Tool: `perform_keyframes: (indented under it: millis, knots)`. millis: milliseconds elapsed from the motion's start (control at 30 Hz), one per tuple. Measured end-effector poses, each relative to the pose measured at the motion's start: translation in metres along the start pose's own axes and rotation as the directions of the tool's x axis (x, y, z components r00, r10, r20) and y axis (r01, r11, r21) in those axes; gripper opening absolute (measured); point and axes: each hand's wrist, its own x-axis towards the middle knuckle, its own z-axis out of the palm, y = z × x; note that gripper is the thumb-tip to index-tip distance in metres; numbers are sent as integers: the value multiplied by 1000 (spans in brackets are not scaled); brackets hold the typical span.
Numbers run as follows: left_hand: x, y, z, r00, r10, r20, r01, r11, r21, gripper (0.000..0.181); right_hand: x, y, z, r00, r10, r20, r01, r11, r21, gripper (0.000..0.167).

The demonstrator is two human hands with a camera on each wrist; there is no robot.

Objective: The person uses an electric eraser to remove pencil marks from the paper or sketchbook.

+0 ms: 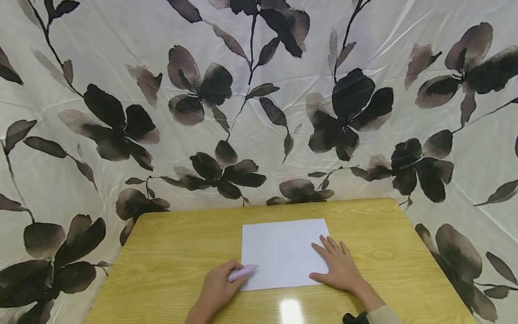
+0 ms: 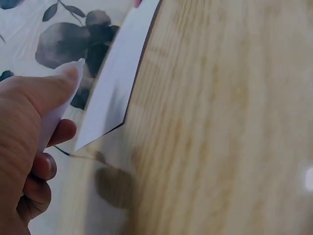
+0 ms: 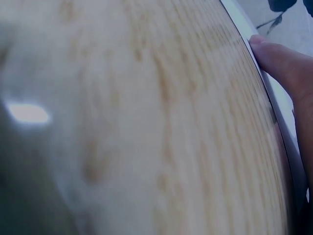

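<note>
At the left, the left hand (image 1: pixel 218 286) pinches a lilac pen-like tool (image 1: pixel 243 272) between thumb and curled fingers, its tip pointing in over the left side of a white sheet (image 1: pixel 282 252) on the table (image 1: pixel 170 265); tip contact cannot be told. A light, steady pinch should keep the tip controllable. The right hand (image 1: pixel 340 266), fingers spread, rests on the sheet's right edge; even, flat pressure there should prevent slipping or creasing. No brand, label or writing is readable.
</note>
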Motion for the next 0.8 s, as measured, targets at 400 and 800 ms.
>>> perform_keyframes:
  millis: [400, 800]
  knots:
    - [18, -11, 1, 978, 206, 29, -208, 957, 200, 26, 3, -1, -5, 1000, 9, 24, -9, 1000, 15, 91]
    - [27, -15, -8, 973, 68, 221, -95, 989, 116, 27, 2, -2, 0, 1000, 4, 11, -4, 1000, -2, 90]
